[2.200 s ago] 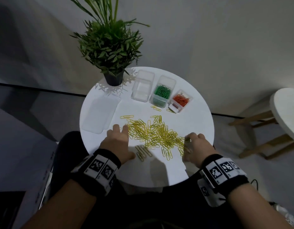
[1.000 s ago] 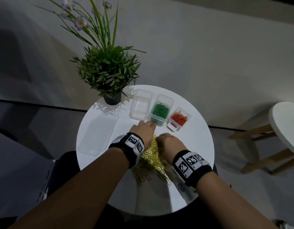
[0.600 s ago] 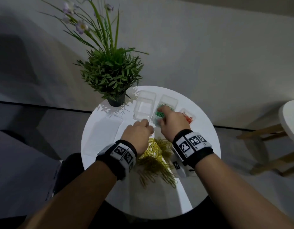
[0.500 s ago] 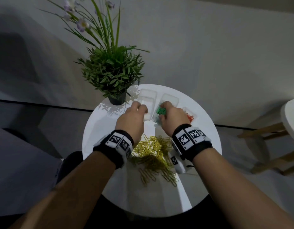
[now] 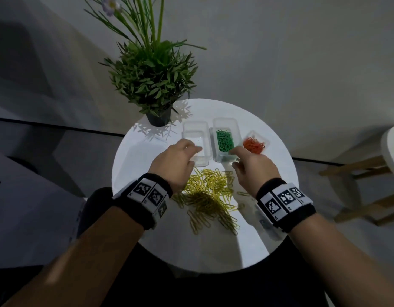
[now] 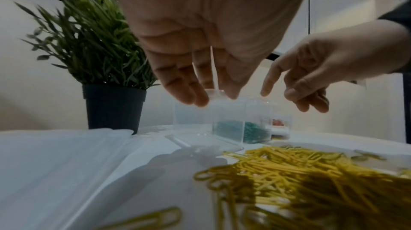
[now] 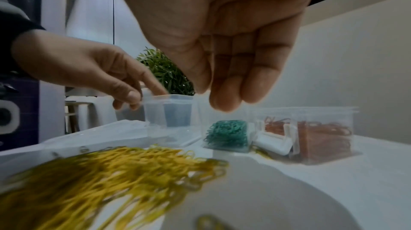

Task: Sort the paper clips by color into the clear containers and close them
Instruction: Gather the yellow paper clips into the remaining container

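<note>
Your left hand (image 5: 177, 161) hovers loose-fingered over the empty clear container (image 5: 197, 141); your right hand (image 5: 252, 168), grip relaxed and holding nothing, nears the green-clip container (image 5: 224, 140). Yellow paper clips (image 5: 208, 193) lie heaped on the counter (image 5: 280, 178).

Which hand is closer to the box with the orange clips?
The right hand. It hovers just beside the orange clip box. The left hand is farther away, over the empty box.
</note>
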`<action>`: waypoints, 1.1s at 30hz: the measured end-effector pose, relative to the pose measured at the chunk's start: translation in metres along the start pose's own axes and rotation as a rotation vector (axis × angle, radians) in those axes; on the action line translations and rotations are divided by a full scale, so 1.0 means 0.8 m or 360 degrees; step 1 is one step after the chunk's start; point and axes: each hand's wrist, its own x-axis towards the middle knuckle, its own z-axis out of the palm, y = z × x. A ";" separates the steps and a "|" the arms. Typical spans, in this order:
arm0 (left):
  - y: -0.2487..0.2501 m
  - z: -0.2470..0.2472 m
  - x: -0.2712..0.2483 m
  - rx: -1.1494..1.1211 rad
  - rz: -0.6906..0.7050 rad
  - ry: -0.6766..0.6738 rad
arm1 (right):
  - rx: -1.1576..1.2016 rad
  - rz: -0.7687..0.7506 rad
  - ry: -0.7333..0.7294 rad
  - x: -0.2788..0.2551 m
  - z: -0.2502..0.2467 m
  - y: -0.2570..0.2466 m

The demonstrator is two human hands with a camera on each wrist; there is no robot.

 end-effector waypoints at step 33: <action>0.020 0.063 -0.014 -0.0046 -0.0304 -0.0527 | 0.0288 0.0076 -0.0335 -0.016 0.067 -0.023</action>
